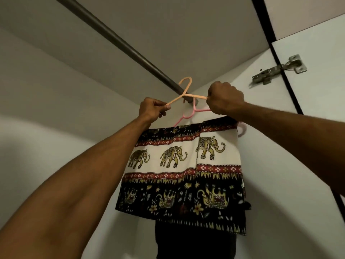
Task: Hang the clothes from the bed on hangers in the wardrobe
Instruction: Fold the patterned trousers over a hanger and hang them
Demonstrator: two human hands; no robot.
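Hands (pixel 155 109) (pixel 225 98) at ends of peach hanger (pixel 194 95)

The peach hanger (pixel 183 93) is pale orange, and the pink hanger (pixel 194 107) a soft pink. The cloth (pixel 183 176) is black with a cream band of olive-gold elephants between red stripes of small white flowers. Yellow flowers and more elephants run lower down. The rail (pixel 115 37) is dark grey-brown, the wardrobe wall (pixel 56 90) white, and the hinge (pixel 280 70) silver.
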